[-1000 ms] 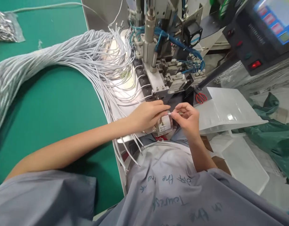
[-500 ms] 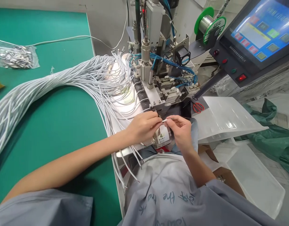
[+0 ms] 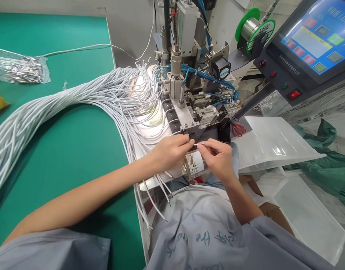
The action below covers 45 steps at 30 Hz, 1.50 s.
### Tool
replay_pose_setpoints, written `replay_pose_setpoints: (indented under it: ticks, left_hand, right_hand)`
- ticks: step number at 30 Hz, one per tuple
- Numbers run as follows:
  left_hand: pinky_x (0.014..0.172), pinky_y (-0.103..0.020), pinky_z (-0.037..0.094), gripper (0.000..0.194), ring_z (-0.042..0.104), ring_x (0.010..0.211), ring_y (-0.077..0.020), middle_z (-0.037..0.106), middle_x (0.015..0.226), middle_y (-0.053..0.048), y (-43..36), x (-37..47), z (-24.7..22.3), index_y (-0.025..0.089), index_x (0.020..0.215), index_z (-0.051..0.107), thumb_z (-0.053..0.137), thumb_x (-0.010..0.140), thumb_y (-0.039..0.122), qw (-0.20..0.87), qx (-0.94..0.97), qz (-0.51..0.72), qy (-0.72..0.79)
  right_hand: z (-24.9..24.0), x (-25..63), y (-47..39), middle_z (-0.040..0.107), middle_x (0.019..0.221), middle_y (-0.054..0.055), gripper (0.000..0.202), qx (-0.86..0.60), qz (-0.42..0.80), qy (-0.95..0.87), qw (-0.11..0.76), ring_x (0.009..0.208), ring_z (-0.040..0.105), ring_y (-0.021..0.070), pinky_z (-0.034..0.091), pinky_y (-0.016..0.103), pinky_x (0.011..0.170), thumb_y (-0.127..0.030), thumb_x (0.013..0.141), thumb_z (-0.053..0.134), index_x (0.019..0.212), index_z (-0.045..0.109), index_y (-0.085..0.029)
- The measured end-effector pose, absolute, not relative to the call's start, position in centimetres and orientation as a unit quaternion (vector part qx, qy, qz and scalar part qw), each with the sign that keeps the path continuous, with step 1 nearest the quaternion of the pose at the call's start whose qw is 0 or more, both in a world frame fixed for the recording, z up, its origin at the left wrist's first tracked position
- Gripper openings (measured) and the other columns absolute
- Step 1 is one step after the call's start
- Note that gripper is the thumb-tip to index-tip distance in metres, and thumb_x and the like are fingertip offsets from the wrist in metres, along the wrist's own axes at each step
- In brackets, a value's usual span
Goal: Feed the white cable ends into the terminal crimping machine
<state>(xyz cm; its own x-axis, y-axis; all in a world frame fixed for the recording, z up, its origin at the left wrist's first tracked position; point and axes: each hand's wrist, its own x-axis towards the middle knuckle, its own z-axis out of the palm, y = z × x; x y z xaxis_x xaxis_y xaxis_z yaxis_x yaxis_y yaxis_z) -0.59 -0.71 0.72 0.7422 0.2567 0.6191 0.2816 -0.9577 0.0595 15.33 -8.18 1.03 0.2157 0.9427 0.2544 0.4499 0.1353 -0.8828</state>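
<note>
Between my fingertips, in front of the machine, is the end of a thin white cable (image 3: pixel 196 144). My left hand (image 3: pixel 172 152) pinches it from the left, fingers closed. From the right, my right hand (image 3: pixel 217 155) pinches at the cable's tip with thumb and forefinger; whether a small part is in those fingers is too small to tell. Left of my hands spreads a large bundle of white cables (image 3: pixel 77 92), several loose ends hanging over the table edge. Just below my fingers sits a clear packet with a white label (image 3: pixel 196 162).
A machine with metal cylinders and blue air hoses (image 3: pixel 176 75) stands directly ahead. A solder wire spool (image 3: pixel 250 29) and a touchscreen (image 3: pixel 318 37) are at the right, with red-handled scissors (image 3: pixel 239 130) below. A bag of metal parts (image 3: pixel 26 70) lies on the green table (image 3: pixel 77 157).
My hands have drawn slightly apart, showing a little more white cable between the fingertips. The whole view has shifted slightly.
</note>
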Motion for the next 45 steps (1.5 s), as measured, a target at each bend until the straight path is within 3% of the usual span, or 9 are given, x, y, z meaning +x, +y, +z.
replay_pose_setpoints:
  ticks: [4, 11, 14, 22, 26, 34, 37, 42, 45]
  left_hand:
    - [0.047, -0.026, 0.035, 0.020, 0.044, 0.054, -0.0125, 0.052, 0.063, -0.001, -1.0, -0.6, 0.9, 0.012, 0.082, 0.057, 0.039, 0.088, 0.005, 0.117, -0.933, -0.319, -0.118]
    - [0.049, -0.021, 0.037, 0.023, 0.049, 0.056, -0.0093, 0.056, 0.064, -0.002, -1.4, -0.3, 0.6, 0.014, 0.078, 0.062, 0.044, 0.091, 0.017, -0.146, -0.905, -0.366, -0.164]
    - [0.050, -0.020, 0.038, 0.027, 0.050, 0.055, -0.0088, 0.056, 0.064, -0.002, -1.1, -0.3, 0.6, 0.014, 0.080, 0.064, 0.040, 0.093, 0.018, -0.194, -0.902, -0.353, -0.154]
    - [0.048, -0.022, 0.034, 0.024, 0.045, 0.056, -0.0103, 0.053, 0.063, -0.002, -0.7, -0.4, 0.0, 0.015, 0.073, 0.059, 0.044, 0.090, 0.017, -0.031, -0.921, -0.350, -0.169]
    - [0.049, -0.023, 0.034, 0.022, 0.045, 0.056, -0.0109, 0.054, 0.062, -0.003, -0.8, -0.4, 0.1, 0.013, 0.074, 0.060, 0.045, 0.089, 0.014, -0.010, -0.922, -0.357, -0.148]
    - [0.051, -0.018, 0.039, 0.023, 0.052, 0.056, -0.0072, 0.057, 0.065, -0.001, -1.0, -0.2, 0.6, 0.013, 0.083, 0.064, 0.043, 0.092, 0.015, -0.258, -0.882, -0.363, -0.154]
    - [0.050, -0.019, 0.037, 0.026, 0.051, 0.057, -0.0078, 0.057, 0.065, -0.001, -0.6, -0.4, 0.8, 0.013, 0.082, 0.062, 0.038, 0.092, 0.012, -0.187, -0.912, -0.342, -0.130]
    - [0.051, -0.024, 0.033, 0.021, 0.049, 0.060, -0.0110, 0.058, 0.066, -0.001, 0.4, -0.9, 1.2, 0.012, 0.083, 0.060, 0.040, 0.090, 0.007, 0.132, -0.942, -0.301, -0.070]
    - [0.053, -0.025, 0.034, 0.020, 0.048, 0.061, -0.0124, 0.058, 0.066, -0.001, 0.3, -0.7, 0.7, 0.013, 0.081, 0.060, 0.042, 0.090, 0.009, 0.137, -0.939, -0.303, -0.092]
  right_hand:
    - [1.4, 15.8, -8.0, 0.034, 0.049, -0.005, 0.017, -0.604, 0.263, -0.590, 0.467, 0.048, 0.033, 0.0059, 0.031, 0.021, 0.048, -0.024, 0.079, 0.059, 0.068, 0.069, -0.016]
    - [0.4, 15.4, -7.8, 0.038, 0.049, -0.005, 0.013, -0.567, 0.271, -0.549, 0.551, 0.047, 0.032, 0.0061, 0.028, 0.022, 0.045, -0.027, 0.077, 0.063, 0.072, 0.072, -0.018]
    - [0.5, 15.5, -7.7, 0.047, 0.054, -0.002, 0.015, -0.560, 0.329, -0.529, 0.546, 0.050, 0.038, 0.0074, 0.032, 0.022, 0.047, -0.029, 0.076, 0.063, 0.071, 0.072, -0.018]
    - [1.3, 16.0, -7.8, 0.033, 0.049, -0.005, 0.020, -0.591, 0.227, -0.616, 0.469, 0.048, 0.032, 0.0065, 0.031, 0.022, 0.048, -0.028, 0.081, 0.057, 0.069, 0.069, -0.017]
    - [1.4, 16.2, -7.6, 0.033, 0.047, -0.005, 0.019, -0.589, 0.238, -0.628, 0.450, 0.046, 0.027, 0.0053, 0.027, 0.022, 0.046, -0.025, 0.080, 0.058, 0.066, 0.069, -0.016]
    - [0.3, 15.4, -7.3, 0.058, 0.057, -0.001, 0.013, -0.551, 0.309, -0.528, 0.568, 0.050, 0.045, 0.0076, 0.036, 0.021, 0.048, -0.026, 0.075, 0.064, 0.069, 0.072, -0.019]
    - [0.7, 16.2, -7.0, 0.062, 0.061, 0.001, 0.013, -0.536, 0.387, -0.522, 0.539, 0.053, 0.050, 0.0093, 0.038, 0.022, 0.049, -0.027, 0.072, 0.065, 0.067, 0.072, -0.018]
    - [1.5, 17.9, -6.4, 0.036, 0.044, -0.005, 0.017, -0.556, 0.420, -0.596, 0.399, 0.044, 0.025, 0.0036, 0.021, 0.020, 0.042, -0.026, 0.072, 0.063, 0.064, 0.069, -0.012]
    - [1.1, 17.6, -6.3, 0.032, 0.045, -0.006, 0.019, -0.571, 0.392, -0.599, 0.402, 0.044, 0.022, 0.0035, 0.020, 0.020, 0.042, -0.025, 0.074, 0.060, 0.062, 0.066, -0.012]
